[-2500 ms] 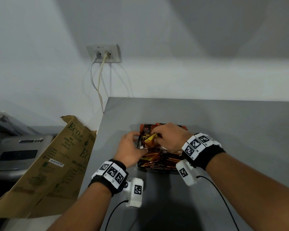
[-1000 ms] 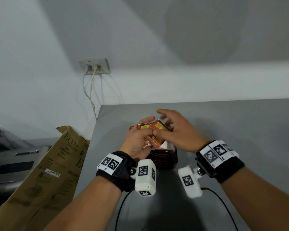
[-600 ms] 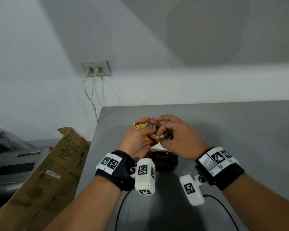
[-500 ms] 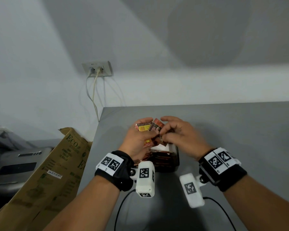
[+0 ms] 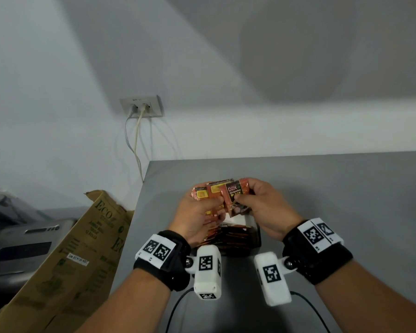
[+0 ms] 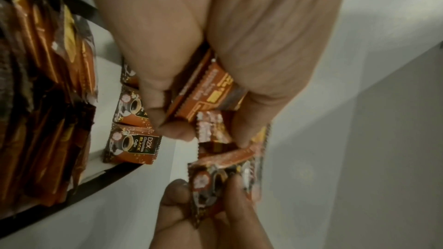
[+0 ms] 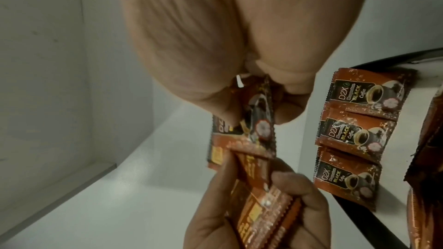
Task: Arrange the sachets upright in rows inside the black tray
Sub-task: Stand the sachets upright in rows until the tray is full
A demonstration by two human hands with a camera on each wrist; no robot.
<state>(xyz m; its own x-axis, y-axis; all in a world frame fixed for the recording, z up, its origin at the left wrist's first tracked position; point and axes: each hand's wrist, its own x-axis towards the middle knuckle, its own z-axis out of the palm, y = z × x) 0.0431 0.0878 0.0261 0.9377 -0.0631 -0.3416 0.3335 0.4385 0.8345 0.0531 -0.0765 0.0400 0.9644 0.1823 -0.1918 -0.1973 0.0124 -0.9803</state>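
Above the black tray (image 5: 256, 236), my left hand (image 5: 216, 203) grips a fanned bunch of orange-brown sachets (image 5: 205, 194). My right hand (image 5: 240, 200) pinches a single sachet (image 5: 235, 195), label side up, against the bunch's right edge. In the left wrist view my left hand (image 6: 182, 120) holds the bunch (image 6: 210, 90) between thumb and fingers. The right wrist view has my right hand (image 7: 263, 113) pinching the single sachet (image 7: 258, 130). Several sachets (image 6: 48, 82) stand upright in the tray (image 6: 107, 171). Three more (image 7: 354, 133) lie overlapping, face up, at its far end.
The tray sits on a grey table (image 5: 334, 200) near its left edge. A brown cardboard box (image 5: 70, 260) leans beside the table on the left, with a grey machine (image 5: 17, 248) behind it. A wall socket (image 5: 141, 106) with cables hangs above.
Both hands rose from the tray with a bunch of sachets. In the last half second my right hand has taken hold of one sachet and turned its label upward.
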